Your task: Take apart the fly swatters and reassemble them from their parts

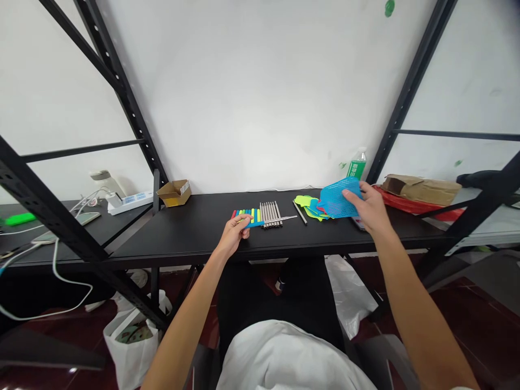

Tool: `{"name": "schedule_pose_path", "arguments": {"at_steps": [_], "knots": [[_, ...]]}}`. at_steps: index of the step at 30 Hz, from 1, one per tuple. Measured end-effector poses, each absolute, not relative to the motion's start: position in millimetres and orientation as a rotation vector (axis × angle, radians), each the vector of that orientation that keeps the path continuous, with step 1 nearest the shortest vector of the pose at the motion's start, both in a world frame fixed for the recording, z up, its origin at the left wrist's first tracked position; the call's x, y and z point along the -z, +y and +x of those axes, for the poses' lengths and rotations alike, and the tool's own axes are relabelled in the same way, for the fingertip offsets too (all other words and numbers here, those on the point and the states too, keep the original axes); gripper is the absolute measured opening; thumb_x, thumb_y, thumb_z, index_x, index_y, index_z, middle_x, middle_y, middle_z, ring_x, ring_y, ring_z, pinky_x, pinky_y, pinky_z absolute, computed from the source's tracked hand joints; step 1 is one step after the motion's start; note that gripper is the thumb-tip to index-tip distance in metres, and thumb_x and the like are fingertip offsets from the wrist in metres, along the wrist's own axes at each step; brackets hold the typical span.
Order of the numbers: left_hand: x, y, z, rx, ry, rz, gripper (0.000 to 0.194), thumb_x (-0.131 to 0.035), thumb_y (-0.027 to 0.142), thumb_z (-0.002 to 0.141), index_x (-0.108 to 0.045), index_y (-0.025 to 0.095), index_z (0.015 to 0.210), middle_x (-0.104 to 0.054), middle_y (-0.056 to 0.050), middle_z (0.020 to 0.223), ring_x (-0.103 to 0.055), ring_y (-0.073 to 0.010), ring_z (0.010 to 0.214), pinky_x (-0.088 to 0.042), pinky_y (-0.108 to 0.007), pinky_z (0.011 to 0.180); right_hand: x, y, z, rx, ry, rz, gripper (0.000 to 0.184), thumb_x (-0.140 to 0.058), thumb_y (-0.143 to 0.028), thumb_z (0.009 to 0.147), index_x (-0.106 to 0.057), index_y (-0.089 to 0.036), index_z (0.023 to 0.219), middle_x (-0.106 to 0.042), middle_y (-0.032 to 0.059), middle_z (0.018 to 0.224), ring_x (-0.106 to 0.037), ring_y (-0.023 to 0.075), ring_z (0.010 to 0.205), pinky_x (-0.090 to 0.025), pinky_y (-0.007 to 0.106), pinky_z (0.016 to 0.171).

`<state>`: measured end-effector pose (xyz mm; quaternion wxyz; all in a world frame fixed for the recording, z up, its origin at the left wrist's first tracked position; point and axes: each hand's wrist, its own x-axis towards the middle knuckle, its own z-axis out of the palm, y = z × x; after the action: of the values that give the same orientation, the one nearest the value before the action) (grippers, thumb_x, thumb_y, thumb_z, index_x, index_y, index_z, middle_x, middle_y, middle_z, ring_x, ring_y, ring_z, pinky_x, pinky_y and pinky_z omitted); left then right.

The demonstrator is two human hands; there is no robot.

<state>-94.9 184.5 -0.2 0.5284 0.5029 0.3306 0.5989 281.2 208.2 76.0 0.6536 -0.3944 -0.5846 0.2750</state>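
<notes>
My left hand [236, 233] is closed on the blue handle [257, 223] of a slim metal rod, held level with its thin tip pointing right. Under and behind it lies a row of similar rods [270, 210] with red, blue, green and yellow handles. A blue mesh fly swatter head [333, 200] is pinched between the thumb and fingers of my right hand [370, 210], raised over the table's right part. Left of it, partly covered, is a pile of yellow-green and blue swatter heads [305, 202]. One loose metal rod [300, 213] lies between the row and the pile.
The black table [179, 233] stands against a white wall between black metal posts. An open cardboard box [174, 193] sits at left, a green-labelled bottle [357, 163] behind my right hand. Farther right are brown and red packages [422, 192]; a power strip [132, 203] and cables lie left.
</notes>
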Motion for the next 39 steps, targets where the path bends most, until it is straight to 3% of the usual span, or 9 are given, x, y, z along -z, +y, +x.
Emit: {"name": "schedule_pose_path", "arguments": {"at_steps": [6,17,39], "knots": [[0.7,184.8,-94.6,-1.427,0.775,1.205,0.030,-0.077,0.040,0.078,-0.068,0.015,0.093,-0.043,0.005,0.052,-0.037,-0.0065,0.047,-0.028,-0.022,0.049,-68.3,207.6,261.6,-0.629,-1.573,-0.999,0.035,-0.072,-0.048,0.077,-0.062,-0.023,0.099,-0.071,0.0048,0.092,-0.069,0.0270,0.085,-0.059,0.039,0.071],[-3.3,181.9,-93.5,-1.423,0.784,1.192,0.032,-0.078,0.040,0.077,-0.068,0.015,0.093,-0.043,0.006,0.052,-0.039,-0.0066,0.047,-0.029,-0.022,0.050,-58.2,210.2,247.3,-0.491,-1.654,-0.981,0.030,-0.062,-0.046,0.084,-0.058,-0.023,0.102,-0.067,0.0041,0.094,-0.065,0.0237,0.086,-0.055,0.037,0.077],[-1.2,183.5,-94.4,-1.451,0.755,1.179,0.031,-0.079,0.039,0.077,-0.068,0.016,0.095,-0.045,0.005,0.055,-0.042,-0.0071,0.050,-0.033,-0.022,0.051,-51.3,216.3,243.3,-0.665,-1.547,-1.002,0.034,-0.064,-0.051,0.081,-0.058,-0.025,0.102,-0.068,0.0045,0.094,-0.066,0.0257,0.090,-0.057,0.040,0.078]]}}
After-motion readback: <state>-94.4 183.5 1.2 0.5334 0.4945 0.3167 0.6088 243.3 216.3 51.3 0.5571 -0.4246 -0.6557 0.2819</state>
